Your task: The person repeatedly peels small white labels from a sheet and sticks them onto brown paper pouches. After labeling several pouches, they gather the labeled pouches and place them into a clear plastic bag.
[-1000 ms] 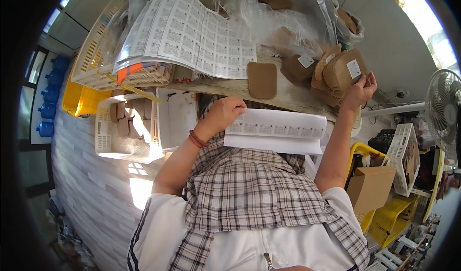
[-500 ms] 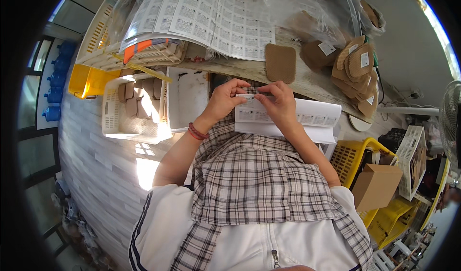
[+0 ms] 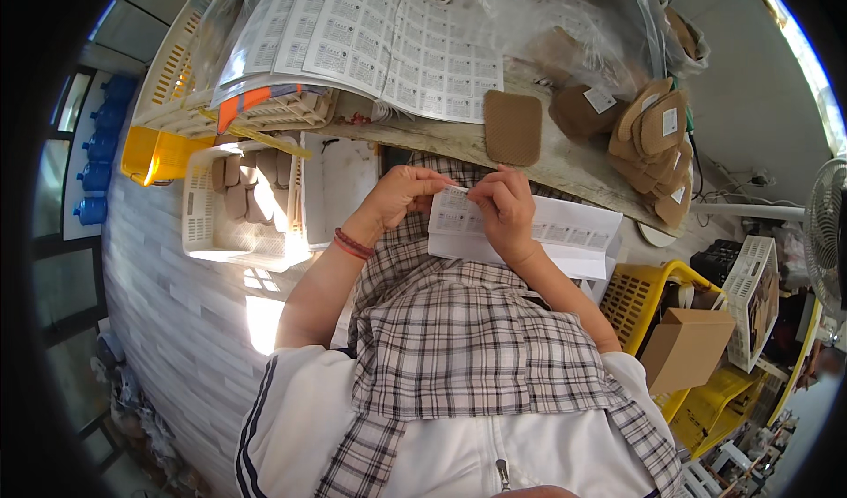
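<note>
Across my lap lies a white sheet of printed labels [image 3: 565,226], its right part folded or lifted. At its upper left edge my left hand [image 3: 401,200] pinches the paper between thumb and forefinger. My right hand [image 3: 505,211] is closed on the same edge just beside it, fingers bent. A thin white edge of label paper shows between the fingertips; whether a label is peeling free is too small to tell. Beyond my hands, a plain brown textured pad [image 3: 513,127] rests at the edge of the wooden table [image 3: 423,134].
More label sheets [image 3: 353,30] cover the table's far left. Labelled brown pads [image 3: 651,136] are piled at the right, near clear plastic bags [image 3: 565,22]. A white basket [image 3: 198,207] holding brown pieces stands left; a yellow basket [image 3: 631,295] and a cardboard box [image 3: 688,348] are right.
My hands have dropped slightly toward me and my fingers have curled in more at the sheet's upper edge. The lifted right part of the sheet has settled a little.
</note>
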Available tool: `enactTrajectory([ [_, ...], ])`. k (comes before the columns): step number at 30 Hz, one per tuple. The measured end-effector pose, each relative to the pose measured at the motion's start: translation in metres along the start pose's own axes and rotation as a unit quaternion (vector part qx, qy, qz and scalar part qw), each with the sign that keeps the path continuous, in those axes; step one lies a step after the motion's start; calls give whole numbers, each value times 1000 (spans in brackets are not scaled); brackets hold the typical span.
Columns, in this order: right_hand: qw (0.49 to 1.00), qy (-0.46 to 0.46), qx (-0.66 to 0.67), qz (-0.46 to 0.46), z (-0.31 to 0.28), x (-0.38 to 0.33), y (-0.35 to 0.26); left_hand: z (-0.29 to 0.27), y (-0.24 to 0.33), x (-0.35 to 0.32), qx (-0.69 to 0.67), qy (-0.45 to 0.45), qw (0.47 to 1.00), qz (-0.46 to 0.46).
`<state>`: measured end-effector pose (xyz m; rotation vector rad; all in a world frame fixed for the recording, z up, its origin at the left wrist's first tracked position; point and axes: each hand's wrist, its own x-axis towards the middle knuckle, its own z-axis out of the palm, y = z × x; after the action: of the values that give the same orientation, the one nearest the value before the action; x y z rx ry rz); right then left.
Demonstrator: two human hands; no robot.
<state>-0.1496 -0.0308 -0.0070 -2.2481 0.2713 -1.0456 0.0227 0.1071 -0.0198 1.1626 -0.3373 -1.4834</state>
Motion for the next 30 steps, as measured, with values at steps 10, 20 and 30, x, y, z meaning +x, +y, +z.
enactTrajectory([
  [10, 985, -26, 168, 36, -26, 9, -6, 18, 3, 11, 97, 145, 984, -29],
  [20, 926, -29, 184, 328, -43, 77, 101, 71, 41, 15, 629, 169, 671, 355],
  [30, 945, -47, 6, 324, -25, 74, 120, 78, 20, 69, 672, 121, 624, 380],
])
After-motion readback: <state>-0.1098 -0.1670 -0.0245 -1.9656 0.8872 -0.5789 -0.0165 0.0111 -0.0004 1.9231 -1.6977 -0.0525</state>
